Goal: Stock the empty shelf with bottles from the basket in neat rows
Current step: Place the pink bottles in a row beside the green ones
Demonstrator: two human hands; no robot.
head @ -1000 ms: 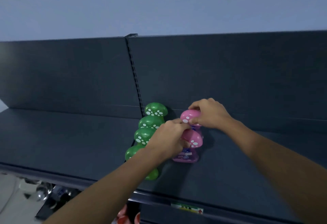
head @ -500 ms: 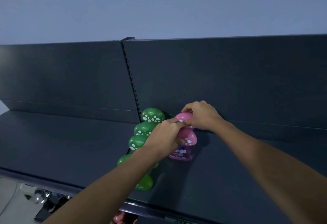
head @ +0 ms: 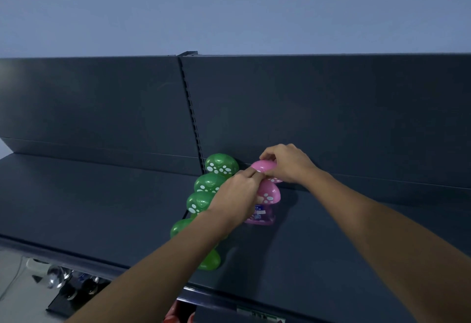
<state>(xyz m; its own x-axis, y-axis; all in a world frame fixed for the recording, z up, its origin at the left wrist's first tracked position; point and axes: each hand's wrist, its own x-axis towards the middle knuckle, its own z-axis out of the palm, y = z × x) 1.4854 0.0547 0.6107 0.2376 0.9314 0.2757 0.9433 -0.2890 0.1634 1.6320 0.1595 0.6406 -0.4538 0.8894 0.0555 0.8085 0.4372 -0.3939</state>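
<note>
Pink rear bottle [head: 263,166] sits pinched in the right grip [head: 289,164]; the left grip [head: 238,191] clasps the front pink bottle [head: 269,195]. Green bottles [head: 207,184] (mushroom-capped) line their 9 o'clock.

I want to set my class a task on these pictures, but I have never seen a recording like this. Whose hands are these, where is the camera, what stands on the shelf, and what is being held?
There is no machine here. A person wears a camera on the head, so the one view looks forward and down along both bare arms. In front is a dark shelf with an upright back panel. On it stands a row of green bottles with white-dotted, mushroom-like caps, running from the back toward the front edge. Beside that row, a rear pink bottle and a front pink bottle of the same kind start a second row. The right hand curls its fingers over the rear pink bottle's cap. The left hand reaches to the pink caps too, but its grip is hidden.
</note>
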